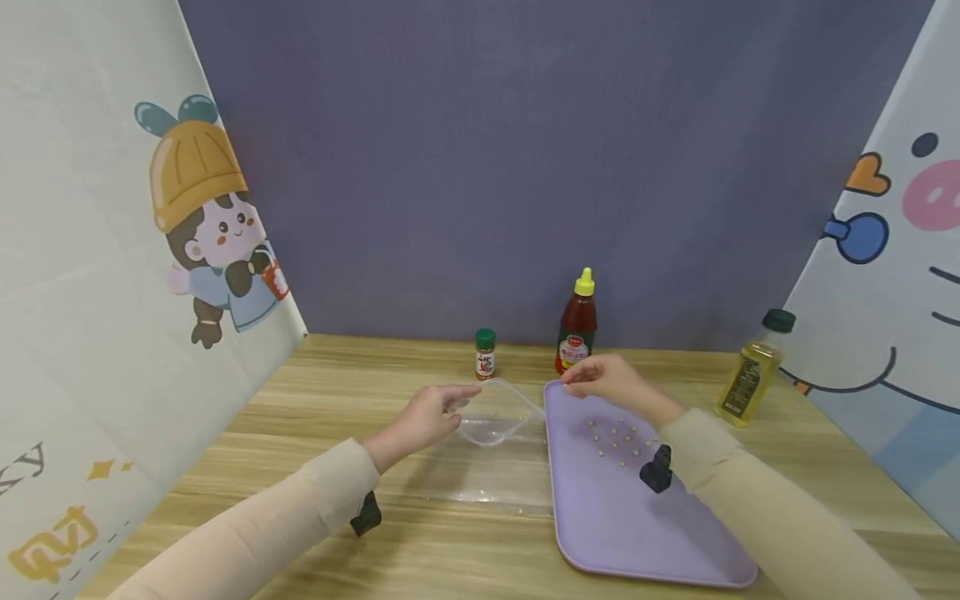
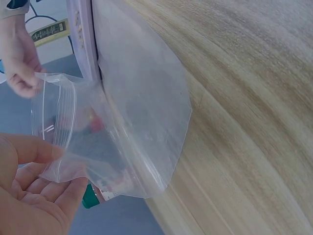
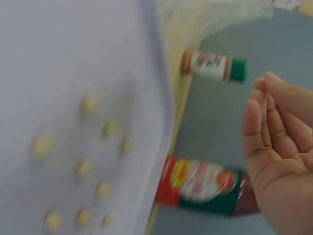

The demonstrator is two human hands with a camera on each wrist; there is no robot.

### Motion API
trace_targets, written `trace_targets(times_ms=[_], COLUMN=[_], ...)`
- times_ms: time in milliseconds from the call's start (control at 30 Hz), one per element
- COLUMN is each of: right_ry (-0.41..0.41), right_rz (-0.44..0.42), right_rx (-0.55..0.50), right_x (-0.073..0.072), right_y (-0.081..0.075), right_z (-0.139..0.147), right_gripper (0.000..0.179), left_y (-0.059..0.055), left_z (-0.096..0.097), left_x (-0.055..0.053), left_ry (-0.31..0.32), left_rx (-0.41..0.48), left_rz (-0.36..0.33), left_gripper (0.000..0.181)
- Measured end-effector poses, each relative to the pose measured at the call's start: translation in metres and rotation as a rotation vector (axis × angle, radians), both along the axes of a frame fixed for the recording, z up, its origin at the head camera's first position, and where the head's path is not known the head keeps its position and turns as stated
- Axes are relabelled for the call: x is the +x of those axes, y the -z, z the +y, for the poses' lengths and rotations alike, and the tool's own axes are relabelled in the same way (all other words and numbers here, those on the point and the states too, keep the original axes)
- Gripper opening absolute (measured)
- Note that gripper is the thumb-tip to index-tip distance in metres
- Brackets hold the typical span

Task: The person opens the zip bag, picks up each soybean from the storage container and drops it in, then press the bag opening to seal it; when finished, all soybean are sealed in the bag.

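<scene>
A clear zip-lock bag [image 2: 142, 98] lies along the table with its mouth raised and spread. My left hand [image 1: 423, 425] pinches one side of that mouth between thumb and fingers, plainest in the left wrist view. Inside the bag shows a tiny yellow speck. To its right, a lilac tray [image 1: 630, 525] carries several small round pale-yellow pieces [image 3: 83, 169] that look like soybeans. Over the tray's far left corner hovers my right hand [image 1: 611, 383], thumb and forefinger tips together. Whether anything small sits between those tips is hidden.
Behind the bag stands a small green-capped seasoning jar [image 1: 485, 358]. A red sauce bottle with a yellow nozzle [image 1: 577, 329] is just beyond the right hand. An oil bottle [image 1: 750, 375] stands right of the tray. A dark-blue backdrop [image 1: 480, 167] rises behind the table.
</scene>
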State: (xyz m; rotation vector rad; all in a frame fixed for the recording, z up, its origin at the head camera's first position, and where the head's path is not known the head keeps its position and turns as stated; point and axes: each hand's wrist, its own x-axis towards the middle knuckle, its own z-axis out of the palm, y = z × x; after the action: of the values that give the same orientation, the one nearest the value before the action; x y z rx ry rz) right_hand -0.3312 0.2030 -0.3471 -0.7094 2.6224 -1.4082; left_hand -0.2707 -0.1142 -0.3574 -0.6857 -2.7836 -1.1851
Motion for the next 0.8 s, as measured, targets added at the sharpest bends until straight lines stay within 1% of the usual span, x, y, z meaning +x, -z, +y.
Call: trace_targets(times_ms=[200,333,467,633,800], right_ry=[-0.068,-0.095,-0.107,-0.126,-0.118], right_rz=[0.019,0.052,0.067,0.094,0.108], right_rx=[-0.050,-0.046,-0.028,0.007,0.028], right_x=[0.009,0.010,0.010,0.010,0.012], right_y=[-0.013,-0.018,-0.019,-0.019,-0.022], right_z=[-0.032,-0.053,-0.070,-0.080,-0.080], right_gripper=[0.023,0.021,0.018,0.017,0.020], left_y=[0.000,0.000,0.000,-0.001,-0.002], left_z=[0.000,0.000,0.000,0.001,0.002], left_x=[-0.001,-0.001,-0.003,-0.004,-0.003], left_ry=[0.013,0.026,0.033,0.036,0.031], left_rx=[-0.015,-0.015,-0.023,-0.028,-0.008], left_rz=[0.014,0.022,0.032,0.027,0.006], left_gripper=[0.055,0.055,0.055,0.054,0.055])
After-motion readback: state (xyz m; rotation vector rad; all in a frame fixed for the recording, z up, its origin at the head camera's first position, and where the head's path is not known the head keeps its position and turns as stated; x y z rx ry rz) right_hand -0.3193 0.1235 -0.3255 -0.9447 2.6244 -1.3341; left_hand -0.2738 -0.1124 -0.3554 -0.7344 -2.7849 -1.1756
